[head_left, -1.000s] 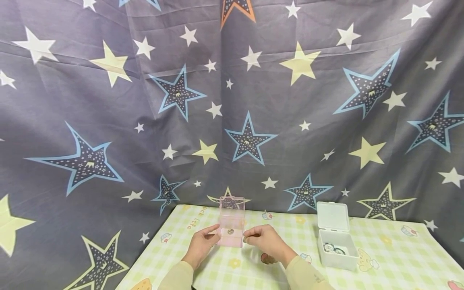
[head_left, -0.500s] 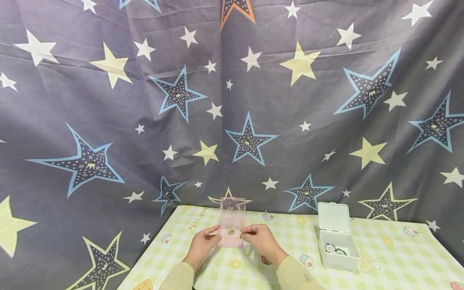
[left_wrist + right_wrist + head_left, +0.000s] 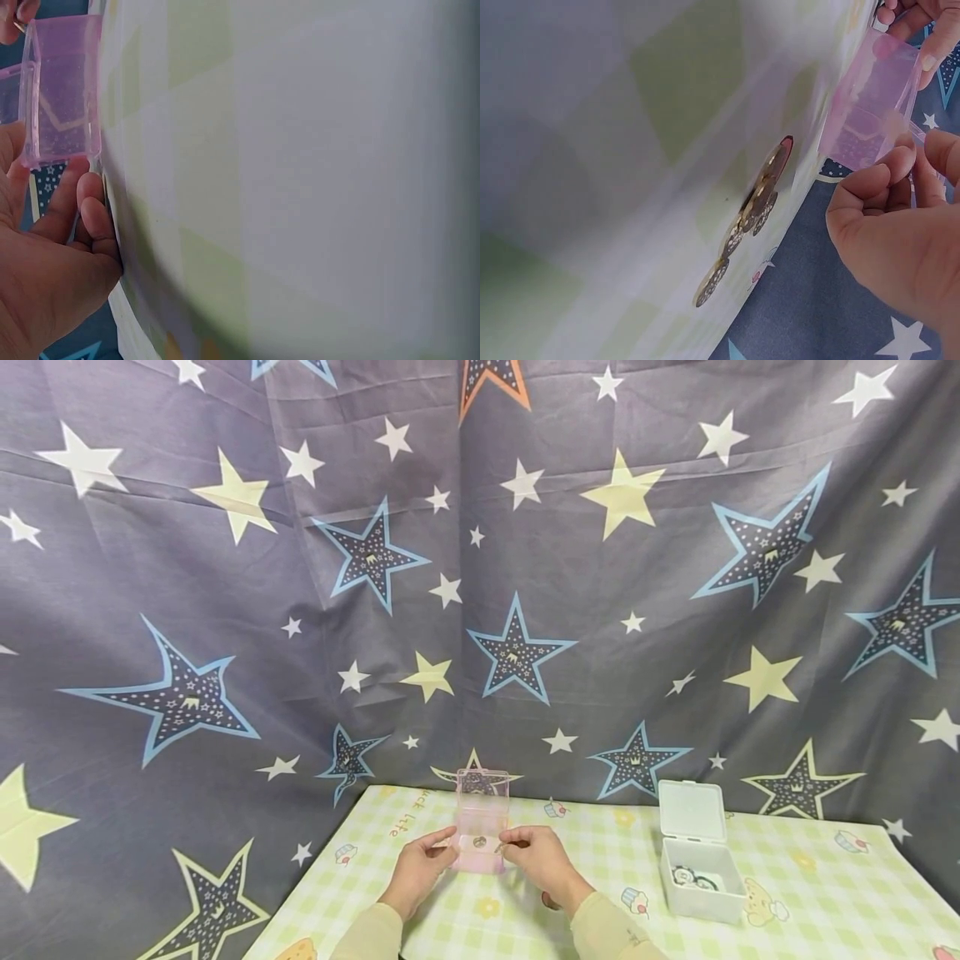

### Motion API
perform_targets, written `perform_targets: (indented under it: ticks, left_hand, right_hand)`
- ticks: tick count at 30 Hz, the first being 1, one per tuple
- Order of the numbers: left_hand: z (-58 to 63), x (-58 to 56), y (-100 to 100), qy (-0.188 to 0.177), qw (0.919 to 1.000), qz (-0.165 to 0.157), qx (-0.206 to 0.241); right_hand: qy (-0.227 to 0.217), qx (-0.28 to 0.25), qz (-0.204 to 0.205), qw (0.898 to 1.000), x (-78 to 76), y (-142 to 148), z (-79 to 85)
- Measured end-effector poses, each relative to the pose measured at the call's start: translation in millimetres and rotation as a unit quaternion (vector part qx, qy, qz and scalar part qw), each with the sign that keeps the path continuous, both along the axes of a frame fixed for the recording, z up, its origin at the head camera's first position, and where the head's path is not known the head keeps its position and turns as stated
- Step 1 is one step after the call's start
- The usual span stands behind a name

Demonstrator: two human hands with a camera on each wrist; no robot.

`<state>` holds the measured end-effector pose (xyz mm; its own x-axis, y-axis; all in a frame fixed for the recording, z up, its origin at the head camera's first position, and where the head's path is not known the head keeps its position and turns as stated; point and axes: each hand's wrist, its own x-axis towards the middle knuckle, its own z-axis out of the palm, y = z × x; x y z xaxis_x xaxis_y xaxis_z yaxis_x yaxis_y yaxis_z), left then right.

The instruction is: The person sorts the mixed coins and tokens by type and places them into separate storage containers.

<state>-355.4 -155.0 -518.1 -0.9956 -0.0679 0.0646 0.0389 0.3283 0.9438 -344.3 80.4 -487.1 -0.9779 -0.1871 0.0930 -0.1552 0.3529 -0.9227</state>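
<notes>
A small clear pink plastic box (image 3: 480,862) stands on the table with its lid raised at the back. My left hand (image 3: 416,870) grips its left side between thumb and fingers. Inside the box lies a round metallic disc (image 3: 480,842). At the right side of the box, my right hand (image 3: 543,860) pinches a small coin-like disc, whose gold edge (image 3: 20,27) peeks out in the left wrist view; its face is mostly hidden. Several gold-rimmed patterned discs (image 3: 735,236) lie overlapping on the cloth under my right wrist, one with a red part.
To the right, a white box (image 3: 702,905) with its lid up holds several dark-and-white round pieces (image 3: 693,878). A green-checked cloth (image 3: 442,935) covers the table. Behind it hangs a grey star-patterned curtain (image 3: 420,435).
My right hand has shifted slightly left and up to the box's right edge with the disc. The left hand and the pink box have stayed in place.
</notes>
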Motion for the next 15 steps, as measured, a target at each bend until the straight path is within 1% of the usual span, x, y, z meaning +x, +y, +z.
perform_targets:
  ticks: [5, 9, 12, 15]
  left_hand:
    - [-0.3, -0.5, 0.2, 0.001, 1.0, 0.0, -0.001]
    - [-1.2, -1.2, 0.1, 0.001, 1.0, 0.001, -0.002]
    - [-2.4, -1.8, -0.3, 0.002, 1.0, 0.002, -0.004]
    - [-3.6, -3.0, -0.3, 0.001, 1.0, 0.001, -0.008]
  right_hand:
    - [0.004, 0.004, -0.006, 1.0, 0.2, 0.3, -1.7]
    - [-0.002, 0.008, -0.006, 1.0, 0.2, 3.2, -1.6]
    - [0.001, 0.019, -0.003, 1.0, 0.2, 9.5, 0.1]
    - [0.016, 0.031, -0.004, 0.999, 0.2, 22.2, 4.0]
